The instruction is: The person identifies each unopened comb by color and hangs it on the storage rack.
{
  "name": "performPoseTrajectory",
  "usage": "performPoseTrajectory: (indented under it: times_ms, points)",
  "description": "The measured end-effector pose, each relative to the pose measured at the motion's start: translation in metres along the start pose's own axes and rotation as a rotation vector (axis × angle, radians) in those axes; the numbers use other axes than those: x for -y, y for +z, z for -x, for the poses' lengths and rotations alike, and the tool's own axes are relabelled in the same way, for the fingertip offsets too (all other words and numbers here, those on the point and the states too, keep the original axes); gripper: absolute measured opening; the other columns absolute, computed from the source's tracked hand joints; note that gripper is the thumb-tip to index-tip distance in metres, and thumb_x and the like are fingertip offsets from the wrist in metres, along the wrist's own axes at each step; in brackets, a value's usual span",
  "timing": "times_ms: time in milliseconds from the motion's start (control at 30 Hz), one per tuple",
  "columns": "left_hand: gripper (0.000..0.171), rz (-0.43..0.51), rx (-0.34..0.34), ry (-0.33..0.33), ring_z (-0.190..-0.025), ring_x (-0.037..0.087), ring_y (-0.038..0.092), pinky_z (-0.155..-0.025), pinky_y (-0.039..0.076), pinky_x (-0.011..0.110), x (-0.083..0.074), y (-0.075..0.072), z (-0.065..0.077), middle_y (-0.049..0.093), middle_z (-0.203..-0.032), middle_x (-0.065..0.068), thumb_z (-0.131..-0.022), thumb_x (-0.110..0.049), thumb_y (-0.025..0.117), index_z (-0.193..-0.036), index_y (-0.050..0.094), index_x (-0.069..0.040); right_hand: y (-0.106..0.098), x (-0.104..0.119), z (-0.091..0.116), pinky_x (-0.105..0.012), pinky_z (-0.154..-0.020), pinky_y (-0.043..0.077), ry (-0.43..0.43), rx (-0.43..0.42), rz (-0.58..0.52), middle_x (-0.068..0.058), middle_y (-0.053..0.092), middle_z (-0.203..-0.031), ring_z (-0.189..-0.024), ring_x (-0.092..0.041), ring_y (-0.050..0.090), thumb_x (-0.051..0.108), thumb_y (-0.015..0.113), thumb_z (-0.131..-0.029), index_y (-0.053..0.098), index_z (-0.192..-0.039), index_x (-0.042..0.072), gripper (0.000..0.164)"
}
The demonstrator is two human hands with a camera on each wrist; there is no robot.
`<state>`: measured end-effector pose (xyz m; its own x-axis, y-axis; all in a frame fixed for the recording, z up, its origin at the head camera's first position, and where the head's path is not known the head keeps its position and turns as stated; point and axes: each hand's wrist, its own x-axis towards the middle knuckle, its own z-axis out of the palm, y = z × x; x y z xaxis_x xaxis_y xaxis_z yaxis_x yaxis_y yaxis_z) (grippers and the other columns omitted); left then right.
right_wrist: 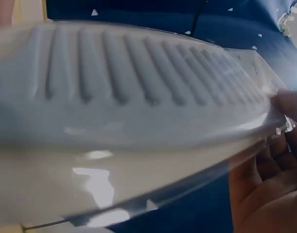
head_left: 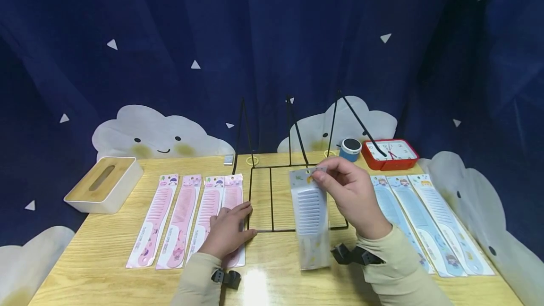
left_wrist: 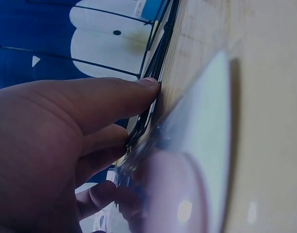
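Observation:
Between thumb and fingers my right hand (head_left: 354,195) pinches the top card of a packaged pale blue comb (head_left: 309,211), which hangs upright in clear plastic above the front of the black wire rack (head_left: 271,197). Close up in the right wrist view, the thick teeth of that comb (right_wrist: 138,68) fill the picture. My left hand (head_left: 229,230) lies over the rightmost of several packaged pink combs (head_left: 233,197). Its thumb and fingertips are at the rack's left side wire, thumb spread from index finger. The left wrist view has the left thumb (left_wrist: 119,97) against black wire (left_wrist: 163,48).
Several packaged blue combs (head_left: 429,221) lie in a row on the right of the table. Behind them stand a red clock (head_left: 393,155) and a small blue round speaker (head_left: 350,150). A white tissue box with wooden lid (head_left: 104,183) sits far left. Thin wire rods rise from the rack.

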<state>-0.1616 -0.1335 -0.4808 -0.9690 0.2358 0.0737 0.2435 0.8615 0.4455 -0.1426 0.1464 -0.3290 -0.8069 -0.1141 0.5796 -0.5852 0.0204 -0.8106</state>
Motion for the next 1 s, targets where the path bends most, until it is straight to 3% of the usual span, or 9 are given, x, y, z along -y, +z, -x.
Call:
performPoseTrajectory:
  times_ms: [300, 567, 1000]
  points:
    - [0.067, 0.013, -0.006, -0.012, -0.100, 0.019, 0.048, -0.078, 0.032, 0.044, 0.000, -0.001, -0.001, 0.053, -0.148, -0.005, -0.079, -0.038, 0.082, -0.138, 0.062, -0.013, 0.006, 0.005, -0.014, -0.024, -0.066, 0.049, 0.005, -0.059, -0.002, -0.008, 0.067, -0.091, -0.077, -0.016, 0.059, -0.002, 0.068, -0.092, 0.066, -0.095, -0.006, 0.005]
    - [0.069, 0.018, -0.007, -0.010, -0.098, 0.020, 0.049, -0.077, 0.033, 0.044, 0.003, 0.001, -0.003, 0.053, -0.148, -0.003, -0.078, -0.040, 0.083, -0.138, 0.062, -0.014, 0.007, -0.008, -0.028, -0.024, -0.068, 0.048, 0.059, -0.050, 0.086, -0.002, 0.066, -0.093, -0.077, -0.015, 0.057, 0.001, 0.067, -0.094, 0.067, -0.098, -0.003, 0.005]
    - [0.070, 0.065, -0.035, -0.033, -0.099, 0.021, 0.050, -0.080, 0.032, 0.046, 0.004, 0.005, -0.004, 0.056, -0.146, -0.002, -0.076, -0.042, 0.085, -0.136, 0.062, -0.015, 0.005, -0.031, -0.067, -0.023, -0.074, 0.051, 0.154, -0.031, 0.155, -0.005, 0.068, -0.101, -0.088, -0.015, 0.061, 0.014, 0.066, -0.098, 0.067, -0.110, -0.002, 0.020]
